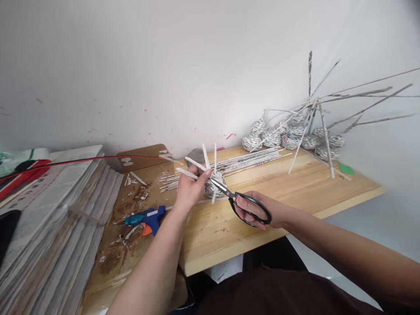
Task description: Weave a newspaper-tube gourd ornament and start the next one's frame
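I see left hand (pixel 191 188) pinching paper sticks (pixel 194 163), woven ball (pixel 218 188) just right of its thumb; right hand (pixel 259 209) wrapped round scissors (pixel 229 193) reaching over ball.

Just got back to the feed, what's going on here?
A person's left hand pinches pale strips sticking out of a small woven ball. The right hand holds black-handled scissors, their blades at the top of the ball; whether they are cutting isn't clear. More woven pieces stand by the wall, and a blue glue gun lies to the left.
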Available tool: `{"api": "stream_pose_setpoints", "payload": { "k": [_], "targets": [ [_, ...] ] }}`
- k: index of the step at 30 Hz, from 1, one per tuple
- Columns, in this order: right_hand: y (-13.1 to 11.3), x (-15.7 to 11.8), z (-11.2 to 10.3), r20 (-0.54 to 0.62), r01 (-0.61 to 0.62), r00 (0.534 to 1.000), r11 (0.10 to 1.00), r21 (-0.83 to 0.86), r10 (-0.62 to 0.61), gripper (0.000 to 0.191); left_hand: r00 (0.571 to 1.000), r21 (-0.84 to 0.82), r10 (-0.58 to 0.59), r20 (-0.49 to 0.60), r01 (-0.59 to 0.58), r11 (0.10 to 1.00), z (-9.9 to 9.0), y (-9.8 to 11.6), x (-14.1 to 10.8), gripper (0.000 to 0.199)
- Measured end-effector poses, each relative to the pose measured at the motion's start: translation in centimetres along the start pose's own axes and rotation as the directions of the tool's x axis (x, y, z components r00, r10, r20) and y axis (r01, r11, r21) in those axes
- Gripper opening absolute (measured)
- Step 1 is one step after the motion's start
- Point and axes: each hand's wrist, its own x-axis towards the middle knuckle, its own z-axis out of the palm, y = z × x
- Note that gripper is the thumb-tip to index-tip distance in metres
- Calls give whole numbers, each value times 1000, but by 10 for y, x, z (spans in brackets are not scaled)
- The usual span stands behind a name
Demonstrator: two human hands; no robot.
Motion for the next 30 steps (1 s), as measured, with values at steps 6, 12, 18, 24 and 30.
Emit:
{"api": "stream_pose_setpoints", "payload": {
  "k": [6,12,18,24,30],
  "targets": [
    [2,-10,-23,-280,-36,960,987,-157,-9,57,1000,30,-6,-9,6,1000,-1,-2,2,30],
    [12,-28,-84,-532,-426,820,396,-814,-212,30,999,8,-20,-31,20,1000,2,3,0,28],
    [26,-39,-124,-700,-686,684,145,-713,-205,40,998,13,3,-59,-2,1000,4,5,-1,29],
    [1,-12,-65,-427,-171,789,511,-843,-441,32,998,70,50,-32,-47,996,6,2,-5,25],
    [-31,57,-24,-361,215,870,917,-337,-337,33,997,80,82,10,-83,993,8,6,-8,24]
  ]
}}
